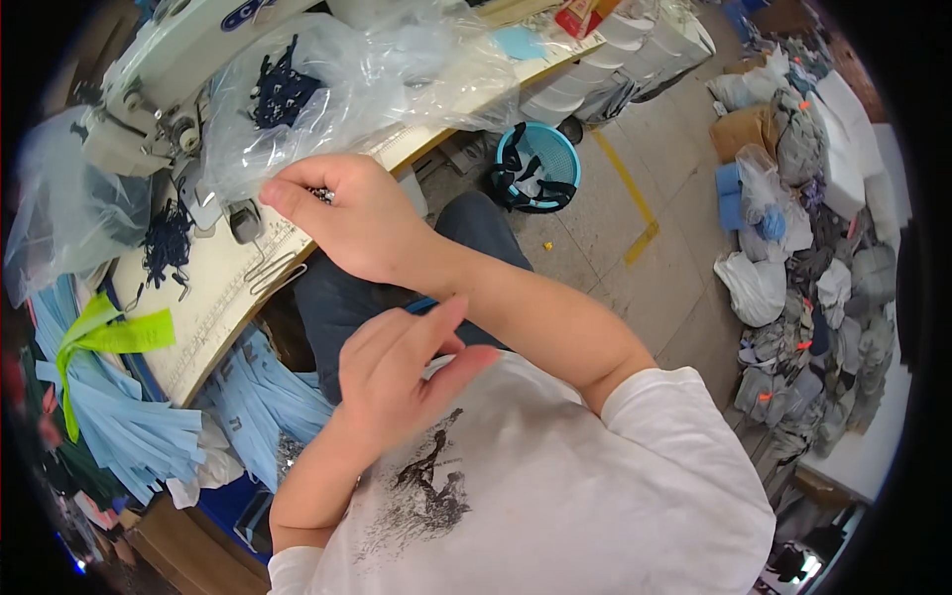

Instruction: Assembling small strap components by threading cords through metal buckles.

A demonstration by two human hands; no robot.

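Light blue fabric strips (139, 426) tied with a neon-yellow band (109, 335) — teal basket (540, 167), white printed shirt (555, 476).

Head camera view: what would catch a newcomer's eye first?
The person's right hand reaches across to the worktable, its fingers pinching something small and dark beside a crinkled clear plastic bag. The left hand hovers open near the chest. Light blue fabric strips hang at lower left.
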